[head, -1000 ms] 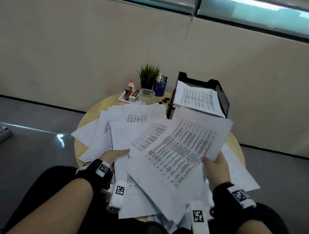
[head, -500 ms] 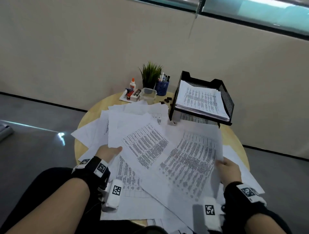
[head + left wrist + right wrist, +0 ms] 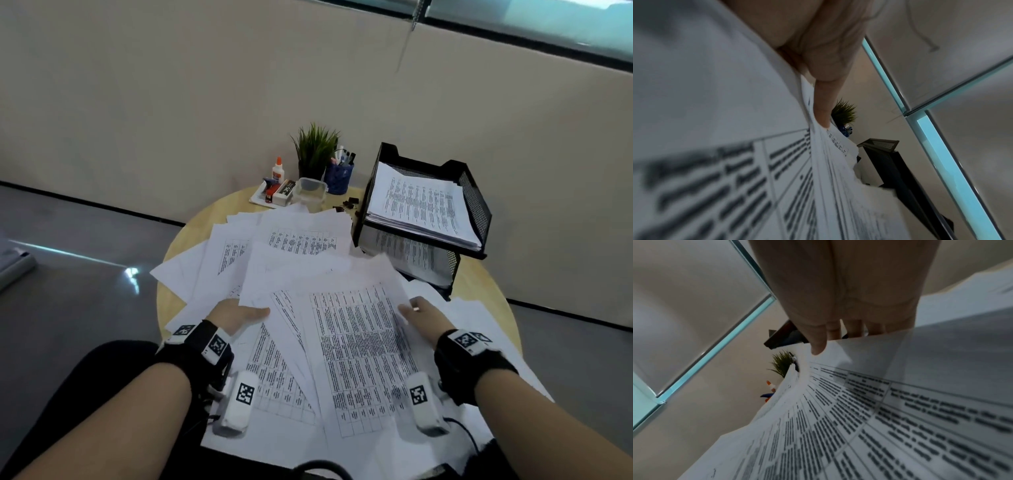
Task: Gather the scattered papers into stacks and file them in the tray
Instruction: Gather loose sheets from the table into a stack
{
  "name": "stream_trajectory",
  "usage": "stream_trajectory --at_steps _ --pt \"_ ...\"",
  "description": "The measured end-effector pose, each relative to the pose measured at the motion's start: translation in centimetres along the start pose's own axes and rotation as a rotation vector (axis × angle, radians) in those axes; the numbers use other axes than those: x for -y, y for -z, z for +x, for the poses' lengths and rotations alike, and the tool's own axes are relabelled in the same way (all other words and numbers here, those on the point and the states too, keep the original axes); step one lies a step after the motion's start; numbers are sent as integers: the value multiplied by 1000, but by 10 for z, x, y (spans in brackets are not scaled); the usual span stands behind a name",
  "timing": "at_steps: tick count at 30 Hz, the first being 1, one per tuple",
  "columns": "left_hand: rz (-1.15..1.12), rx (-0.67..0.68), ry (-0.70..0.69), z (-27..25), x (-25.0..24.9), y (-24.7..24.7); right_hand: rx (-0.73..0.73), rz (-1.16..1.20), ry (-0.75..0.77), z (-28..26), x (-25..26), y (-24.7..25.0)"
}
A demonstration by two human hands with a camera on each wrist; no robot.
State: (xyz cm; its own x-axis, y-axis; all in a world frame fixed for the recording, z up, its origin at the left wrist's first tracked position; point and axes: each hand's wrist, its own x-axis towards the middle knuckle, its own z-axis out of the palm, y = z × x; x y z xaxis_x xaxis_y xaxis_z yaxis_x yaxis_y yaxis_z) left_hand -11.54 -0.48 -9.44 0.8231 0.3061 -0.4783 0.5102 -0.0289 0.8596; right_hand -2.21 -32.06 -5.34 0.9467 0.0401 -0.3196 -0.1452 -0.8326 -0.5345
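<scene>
Left hand [image 3: 236, 317] and right hand [image 3: 423, 317] apart, each pinching one side of a loose bundle of printed papers [image 3: 356, 342] above the near table [image 3: 219, 219]; black tray [image 3: 474, 202] far right, already holding sheets.

Quick count: two hands, left hand [image 3: 236, 313] and right hand [image 3: 423, 317]. One surface [image 3: 212, 222]. One black tray [image 3: 474, 192] with two tiers, a stack of papers [image 3: 423, 205] in each. Loose sheets [image 3: 359, 342] all overlap, can't count them, easily a dozen plus. One plant [image 3: 315, 147], one pen cup [image 3: 338, 176], one glue bottle [image 3: 278, 169], one clear tub [image 3: 310, 188]. A few binder clips [image 3: 347, 205], too small to count.
</scene>
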Motion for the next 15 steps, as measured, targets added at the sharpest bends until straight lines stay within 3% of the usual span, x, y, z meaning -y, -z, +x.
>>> stream_trajectory --at_steps 3,5,11,15 --pt "39 169 2 -4 0 1 90 -91 -64 -3 -1 -14" --pt "-55 261 -15 -5 1 -3 82 -192 -74 -5 -4 -23" --pt "-77 237 -113 -11 11 -25 75 -132 -162 -16 11 -54" --pt "-4 41 -92 -9 14 -31 162 -54 -54 -25 29 -65"
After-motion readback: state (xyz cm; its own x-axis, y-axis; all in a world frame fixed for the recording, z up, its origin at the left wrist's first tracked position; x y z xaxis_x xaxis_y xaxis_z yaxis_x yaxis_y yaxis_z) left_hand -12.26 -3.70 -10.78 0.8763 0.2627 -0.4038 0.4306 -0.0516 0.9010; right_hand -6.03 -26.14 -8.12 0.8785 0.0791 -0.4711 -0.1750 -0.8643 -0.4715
